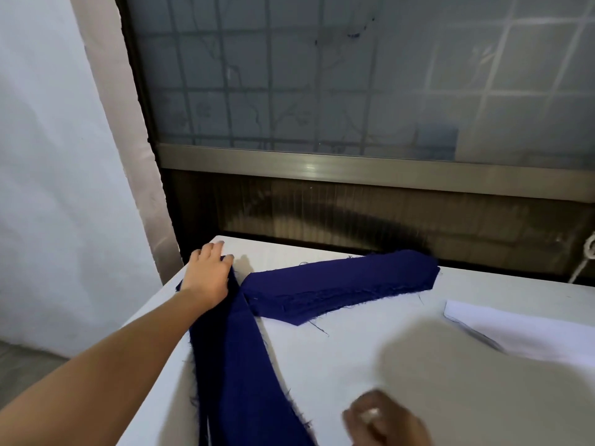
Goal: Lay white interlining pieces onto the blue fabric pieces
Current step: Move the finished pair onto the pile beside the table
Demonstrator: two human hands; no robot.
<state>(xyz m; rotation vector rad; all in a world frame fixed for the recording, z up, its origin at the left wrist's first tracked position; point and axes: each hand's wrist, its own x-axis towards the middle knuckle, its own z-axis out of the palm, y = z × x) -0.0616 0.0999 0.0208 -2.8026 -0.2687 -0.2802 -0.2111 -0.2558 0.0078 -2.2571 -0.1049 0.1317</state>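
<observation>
A long dark blue fabric strip (231, 365) runs from the table's near edge toward the far left corner. My left hand (209, 275) rests flat on its far end, fingers spread on the white table (354, 355). A stack of shorter blue fabric pieces (341, 284) lies across the middle at the back. White interlining pieces (521, 329) lie at the right. My right hand (386, 420) is blurred low at the near edge, in shadow, with a ring on one finger; its fingers look curled and I cannot tell whether it holds anything.
A frosted window with a metal sill (354, 169) stands behind the table. A pale curtain (64, 156) hangs at the left. A white cord (586, 255) hangs at the far right. The table's left edge drops off just beside my left hand.
</observation>
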